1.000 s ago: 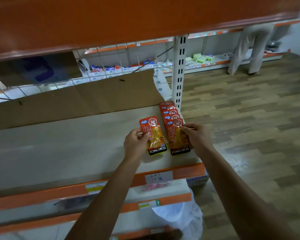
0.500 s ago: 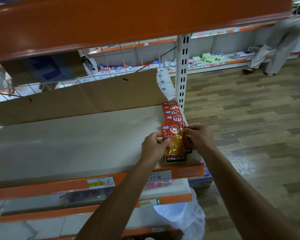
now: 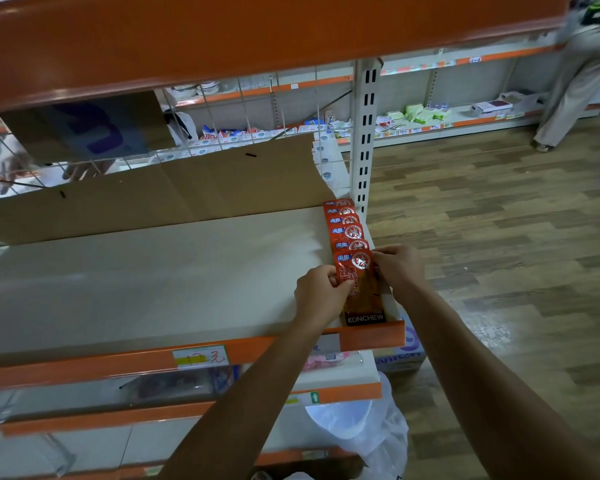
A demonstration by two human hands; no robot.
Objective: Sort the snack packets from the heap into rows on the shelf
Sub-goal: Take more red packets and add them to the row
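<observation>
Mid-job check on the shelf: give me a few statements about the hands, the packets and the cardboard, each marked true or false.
1. The left hand and the right hand both hold the front packet. True.
2. The row of packets runs along the left end of the shelf. False: it runs along the right end, next to the white post.
3. The front packet's KONCHEW band points toward the shelf's front edge. True.
4. The cardboard sheet lies flat under the packets. False: it stands along the back of the shelf, behind the row.
</observation>
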